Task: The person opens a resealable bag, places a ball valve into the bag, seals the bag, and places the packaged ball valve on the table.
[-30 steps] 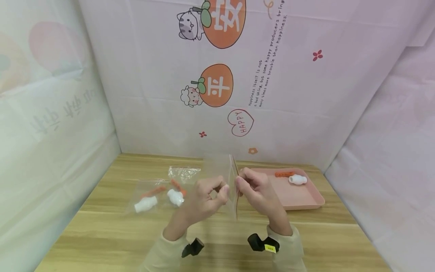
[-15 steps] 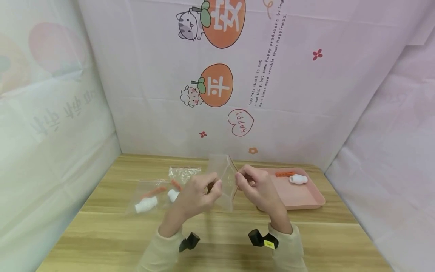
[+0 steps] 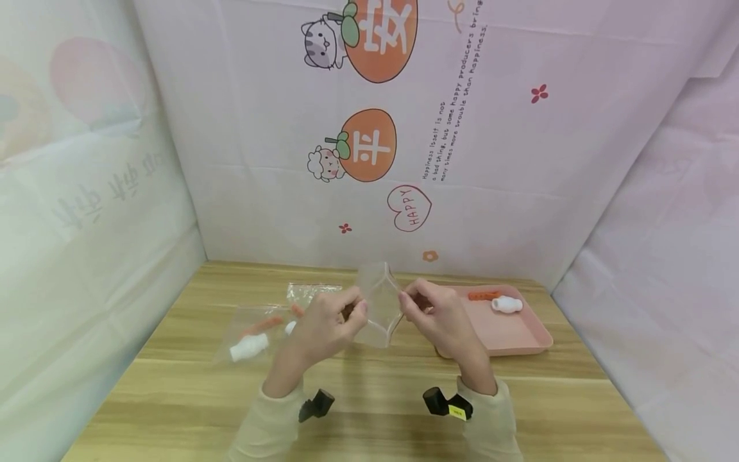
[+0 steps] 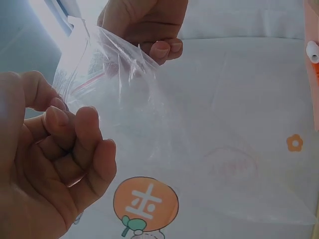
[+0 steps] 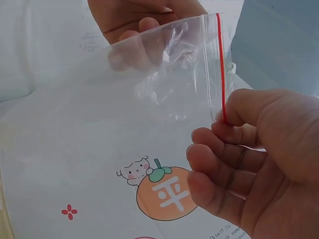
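A clear zip-lock bag (image 3: 382,301) with a red line along its mouth is stretched between both hands above the table. My left hand (image 3: 330,321) pinches one side of the mouth between thumb and forefinger. On the opposite side, my right hand (image 3: 440,316) pinches the edge by the red strip (image 5: 221,64), seen closely in the right wrist view. The mouth gapes in a diamond shape, and nothing shows inside the bag. In the left wrist view the bag film (image 4: 134,94) spreads out beyond the fingers.
A pink tray (image 3: 502,337) at the right holds an orange piece (image 3: 484,296) and a white bulbous piece (image 3: 507,305). At the left lie two clear bags, one with a white piece (image 3: 249,346) and an orange strip (image 3: 262,325). A printed cloth wall stands behind the table.
My left hand has moved left, away from the right hand, and the bag's mouth has spread from a narrow slit to a wide gap. The right hand stays nearly in place.
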The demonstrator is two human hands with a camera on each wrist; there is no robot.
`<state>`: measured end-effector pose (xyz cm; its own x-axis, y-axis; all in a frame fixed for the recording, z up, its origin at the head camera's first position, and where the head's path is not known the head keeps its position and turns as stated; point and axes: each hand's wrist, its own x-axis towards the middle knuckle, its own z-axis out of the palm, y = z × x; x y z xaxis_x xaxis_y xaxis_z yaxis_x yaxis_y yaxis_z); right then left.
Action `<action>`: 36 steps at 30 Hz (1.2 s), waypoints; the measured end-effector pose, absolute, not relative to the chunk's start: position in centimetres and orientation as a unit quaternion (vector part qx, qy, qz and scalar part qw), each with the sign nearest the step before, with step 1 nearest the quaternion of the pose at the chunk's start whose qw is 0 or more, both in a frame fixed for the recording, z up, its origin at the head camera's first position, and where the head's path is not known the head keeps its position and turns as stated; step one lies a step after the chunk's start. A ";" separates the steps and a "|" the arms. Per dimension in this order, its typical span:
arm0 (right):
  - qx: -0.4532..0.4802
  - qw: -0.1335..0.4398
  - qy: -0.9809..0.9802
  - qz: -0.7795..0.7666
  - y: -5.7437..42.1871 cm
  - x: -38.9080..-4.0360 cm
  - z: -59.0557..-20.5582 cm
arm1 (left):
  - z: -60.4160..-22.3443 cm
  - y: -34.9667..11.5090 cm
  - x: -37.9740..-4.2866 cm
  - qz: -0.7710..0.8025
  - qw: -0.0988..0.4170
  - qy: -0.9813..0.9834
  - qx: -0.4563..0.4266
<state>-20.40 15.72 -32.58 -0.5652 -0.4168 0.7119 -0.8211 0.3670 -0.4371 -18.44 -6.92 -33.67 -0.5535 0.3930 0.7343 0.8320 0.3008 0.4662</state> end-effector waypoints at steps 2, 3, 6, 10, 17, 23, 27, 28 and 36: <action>0.390 0.249 -0.791 0.400 15.8 -20.5 -32.7 | -33.7 -7.1 -18.5 -0.434 0.253 -0.771 -0.392; 0.388 0.247 -0.793 0.399 15.8 -20.5 -32.8 | -33.8 -7.1 -18.5 -0.432 0.254 -0.773 -0.389; 0.385 0.246 -0.798 0.394 15.8 -20.6 -32.9 | -33.8 -7.4 -18.5 -0.429 0.256 -0.780 -0.377; 0.384 0.244 -0.802 0.386 15.9 -20.7 -32.9 | -33.7 -7.7 -18.6 -0.425 0.255 -0.788 -0.366; 0.378 0.244 -0.811 0.373 16.1 -20.8 -32.7 | -33.6 -8.1 -18.8 -0.416 0.261 -0.792 -0.363; 0.372 0.246 -0.816 0.369 16.2 -20.9 -32.6 | -33.5 -8.4 -18.8 -0.417 0.257 -0.796 -0.357; 0.366 0.255 -0.820 0.359 16.4 -21.0 -32.6 | -33.5 -8.5 -18.8 -0.414 0.257 -0.798 -0.353; 0.364 0.256 -0.821 0.359 16.5 -21.0 -32.6 | -33.5 -8.6 -18.7 -0.413 0.259 -0.800 -0.351; 0.344 0.241 -0.831 0.365 17.0 -21.1 -32.5 | -33.6 -9.0 -18.9 -0.412 0.252 -0.805 -0.345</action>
